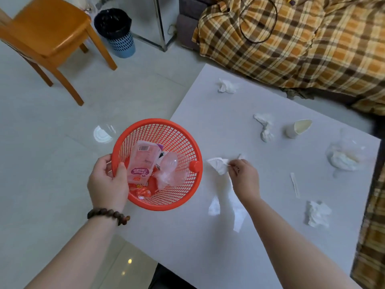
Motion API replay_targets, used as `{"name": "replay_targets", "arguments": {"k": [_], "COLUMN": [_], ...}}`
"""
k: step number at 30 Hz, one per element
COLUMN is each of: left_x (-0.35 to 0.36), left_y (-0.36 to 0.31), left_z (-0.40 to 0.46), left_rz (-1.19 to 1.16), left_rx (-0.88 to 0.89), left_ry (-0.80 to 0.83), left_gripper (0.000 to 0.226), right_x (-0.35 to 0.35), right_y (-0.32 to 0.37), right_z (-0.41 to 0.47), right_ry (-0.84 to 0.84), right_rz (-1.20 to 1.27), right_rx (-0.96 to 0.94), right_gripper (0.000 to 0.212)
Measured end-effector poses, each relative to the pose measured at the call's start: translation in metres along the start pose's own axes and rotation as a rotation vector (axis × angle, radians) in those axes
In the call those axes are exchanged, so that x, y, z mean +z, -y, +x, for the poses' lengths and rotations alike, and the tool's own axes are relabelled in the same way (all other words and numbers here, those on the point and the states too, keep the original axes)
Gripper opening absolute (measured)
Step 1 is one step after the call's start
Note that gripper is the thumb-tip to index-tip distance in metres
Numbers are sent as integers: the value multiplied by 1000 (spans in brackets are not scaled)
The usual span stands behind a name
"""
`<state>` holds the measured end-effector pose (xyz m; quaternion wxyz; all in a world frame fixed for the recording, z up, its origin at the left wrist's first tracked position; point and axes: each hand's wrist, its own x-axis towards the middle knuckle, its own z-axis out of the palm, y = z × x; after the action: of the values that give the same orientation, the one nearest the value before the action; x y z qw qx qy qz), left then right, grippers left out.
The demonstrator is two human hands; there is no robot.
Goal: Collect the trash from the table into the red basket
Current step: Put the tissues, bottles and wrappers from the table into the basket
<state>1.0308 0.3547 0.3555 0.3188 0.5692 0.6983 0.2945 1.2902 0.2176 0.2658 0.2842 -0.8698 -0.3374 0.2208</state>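
Your left hand (108,180) covers the near-left rim of the red basket (183,142). Upper left, the chair (48,32) runs off the frame. Far right, that clear plastic bag (350,155) is blurred, contents unreadable. Pink packet (143,163) print too small to read.

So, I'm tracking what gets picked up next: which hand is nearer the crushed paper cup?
The right hand, pinching a white tissue, is nearer; the paper cup lies beyond it. The left hand holds the red basket at the table's edge, farther away.
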Motion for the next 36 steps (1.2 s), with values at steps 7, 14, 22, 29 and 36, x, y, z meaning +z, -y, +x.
{"name": "replay_targets", "arguments": {"k": [7, 14, 22, 29, 36], "left_x": [4, 16, 36, 86, 130], "left_y": [-47, -89, -112, -103, -81], "left_z": [-27, -58, -96, -154, -207], "left_rz": [-109, -195, -196, -113, -34], "left_rx": [9, 92, 154, 103, 82], "left_ry": [104, 233, 264, 189, 125], "left_gripper": [17, 16, 15, 13, 18], "right_x": [-64, -74, -145, -185, -169], "right_y": [109, 122, 63, -79, -241], "right_z": [-68, -89, -113, -117, -90], "right_ry": [-177, 142, -74, -224, -13], "right_rz": [220, -62, 39, 144, 8], "right_rx": [-360, -289, -155, 89, 395], "right_gripper": [7, 27, 41, 34, 60]}}
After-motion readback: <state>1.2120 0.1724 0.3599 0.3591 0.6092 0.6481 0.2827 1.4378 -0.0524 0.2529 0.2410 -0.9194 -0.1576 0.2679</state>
